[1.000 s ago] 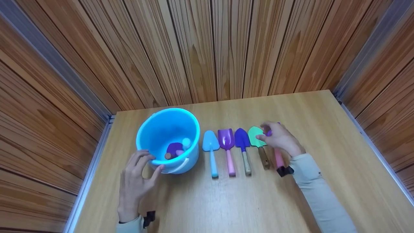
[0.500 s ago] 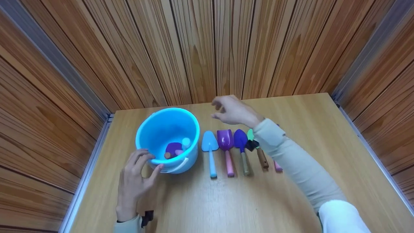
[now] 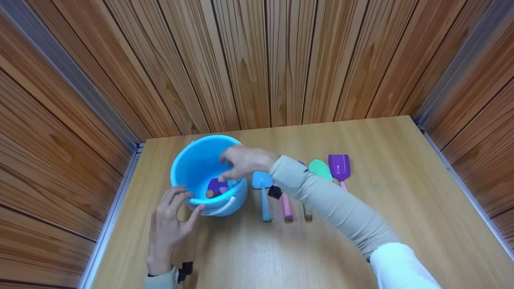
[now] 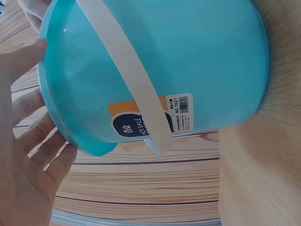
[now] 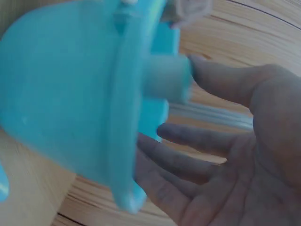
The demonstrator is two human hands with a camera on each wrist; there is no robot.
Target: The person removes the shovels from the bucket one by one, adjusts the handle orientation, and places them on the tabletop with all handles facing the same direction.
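A blue bucket [image 3: 227,204] stands on the left of the table with a purple blade [image 3: 216,185] and several rounded handle ends inside. My left hand [image 3: 168,224] touches its near-left rim, fingers and thumb spread along the edge in the left wrist view. My right hand [image 3: 251,160] reaches over the right rim with its fingertips above the bucket's mouth. In the right wrist view, a light blue handle [image 5: 167,77] sticks up past the rim, the thumb tip right at its end. The other fingers of that hand are loosely extended toward the rim.
Right of the bucket lie toy shovels in a row: a light blue one [image 3: 263,180], two partly hidden under the right sleeve, a green one [image 3: 320,168] and a purple one [image 3: 340,165]. A white carry handle [image 4: 127,66] hangs at the bucket's side. Wooden walls enclose the table.
My right hand has moved left from above the rightmost shovels, past the back of the row, to the bucket's mouth. The left hand has stayed at the rim.
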